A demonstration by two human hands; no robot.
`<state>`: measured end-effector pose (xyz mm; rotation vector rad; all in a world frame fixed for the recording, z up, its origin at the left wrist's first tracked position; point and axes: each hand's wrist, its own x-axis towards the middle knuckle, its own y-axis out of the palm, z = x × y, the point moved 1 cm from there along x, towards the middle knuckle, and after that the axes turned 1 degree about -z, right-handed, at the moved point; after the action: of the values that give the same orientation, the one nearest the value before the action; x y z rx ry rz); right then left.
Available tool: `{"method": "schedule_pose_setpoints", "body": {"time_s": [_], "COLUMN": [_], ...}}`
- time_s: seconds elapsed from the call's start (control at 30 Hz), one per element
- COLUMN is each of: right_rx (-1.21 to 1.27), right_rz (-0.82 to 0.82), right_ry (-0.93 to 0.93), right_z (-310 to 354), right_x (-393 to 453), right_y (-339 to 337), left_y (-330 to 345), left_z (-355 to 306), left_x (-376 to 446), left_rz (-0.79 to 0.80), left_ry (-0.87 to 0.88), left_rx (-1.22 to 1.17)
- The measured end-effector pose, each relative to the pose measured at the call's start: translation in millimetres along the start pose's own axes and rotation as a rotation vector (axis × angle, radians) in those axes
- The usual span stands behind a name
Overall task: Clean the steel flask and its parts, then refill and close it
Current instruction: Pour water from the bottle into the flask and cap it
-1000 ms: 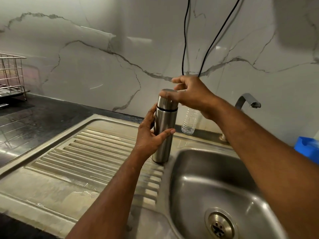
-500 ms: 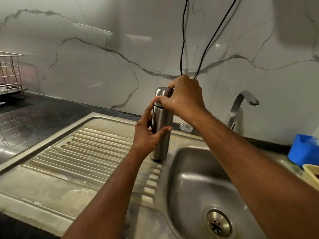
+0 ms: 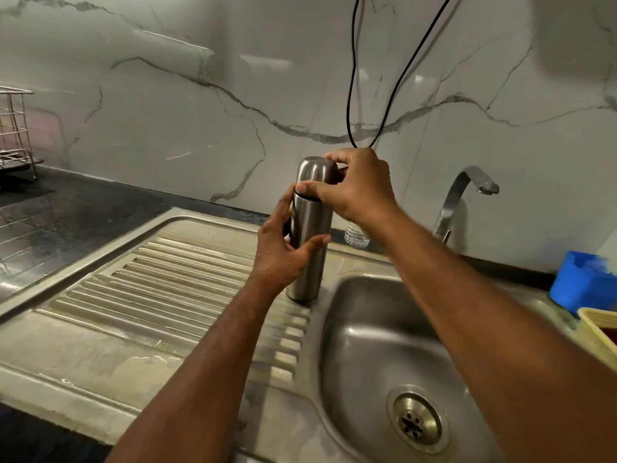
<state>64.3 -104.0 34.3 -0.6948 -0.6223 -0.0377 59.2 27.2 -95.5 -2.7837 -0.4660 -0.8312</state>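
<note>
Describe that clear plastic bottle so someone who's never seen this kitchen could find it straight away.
Start at the steel sink, then look to the back ledge by the marble wall, left of the tap. The plastic bottle stands there behind the right hand, the only see-through, ribbed item, unlike the opaque steel flask.

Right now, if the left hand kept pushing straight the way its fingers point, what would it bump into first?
The flask: the left hand already grips its body. Past that the line probably reaches the small bottle near the wall, though depth is unclear.
</note>
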Motion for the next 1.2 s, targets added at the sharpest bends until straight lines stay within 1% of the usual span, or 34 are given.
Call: {"method": "schedule_pose_setpoints", "body": {"time_s": [0.03, 0.07, 0.1, 0.13, 0.17, 0.2, 0.3, 0.33, 0.37, 0.4, 0.57, 0.63, 0.67, 0.77, 0.8, 0.83, 0.87, 1.0, 1.03, 1.07, 1.1, 1.13, 1.2], "right_rx": [-0.111, -0.207, -0.274, -0.3, -0.276, -0.183, 0.303, 0.361, 0.349, 0.307, 0.076, -0.006, 0.022, 0.26, 0.282, 0.28, 0.262, 0.054, 0.003, -0.021, -0.001, 0.067, 0.246], "right_rz": [-0.122, -0.203, -0.231, -0.218, -0.174, -0.091, 0.268, 0.323, 0.315, 0.271, -0.027, -0.057, -0.005, 0.335, 0.38, 0.367, 0.314, 0.051, 0.007, -0.003, 0.035, 0.12, 0.342], "right_ry": [-0.031, -0.054, -0.072, -0.074, -0.056, -0.018, 0.131, 0.123, 0.096, 0.067, -0.016, -0.025, -0.006, 0.111, 0.111, 0.095, 0.073, 0.007, 0.001, 0.004, 0.024, 0.064, 0.147], "right_z": [3, 7, 12, 14, 13, 10, 0, -4, -6, -6, 1, 3, 4, 1, -1, -3, -3, 2, 3, 3, 3, 3, -1], "right_x": [-7, -15, -18, -17, -11, -3, 9, 10, 10, 9, 2, 5, 10, 16, 17, 17, 16, 8, 7, 8, 11, 13, 15], "right_y": [8, 13, 16, 15, 9, 1, -16, -15, -14, -12, -5, -6, -9, -16, -17, -17, -15, -4, -1, 0, -1, -4, -10], "left_y": [-1, -2, -3, -4, -5, -5, -4, -5, -4, -4, -2, -2, -2, -3, -3, -3, -3, -2, -2, -1, -2, -2, -3], "left_z": [1, 2, 3, 3, 2, 1, -3, -3, -3, -3, -3, -4, -5, -5, -5, -5, -5, -9, -10, -11, -11, -11, -9], "left_x": [0, 0, 0, 0, 0, 0, 0, 0, 0, 0, 1, 2, 2, 1, 1, 1, 1, 0, 0, -1, -1, -1, -1], "left_rz": [-0.001, 0.004, 0.009, 0.012, 0.017, 0.021, 0.024, 0.026, 0.025, 0.023, 0.024, 0.03, 0.032, 0.037, 0.037, 0.037, 0.037, 0.031, 0.03, 0.027, 0.023, 0.021, 0.029], "left_ry": [0.006, 0.008, 0.004, -0.006, -0.014, -0.018, -0.011, -0.007, -0.002, 0.0, 0.036, 0.044, 0.043, 0.024, 0.023, 0.022, 0.022, 0.032, 0.028, 0.022, 0.015, 0.008, -0.005], "left_rx": [0.005, 0.007, 0.004, -0.003, -0.012, -0.014, -0.006, -0.007, -0.005, -0.003, 0.021, 0.028, 0.021, -0.012, -0.015, -0.01, -0.005, 0.007, 0.002, -0.002, 0.0, 0.006, 0.019]}}
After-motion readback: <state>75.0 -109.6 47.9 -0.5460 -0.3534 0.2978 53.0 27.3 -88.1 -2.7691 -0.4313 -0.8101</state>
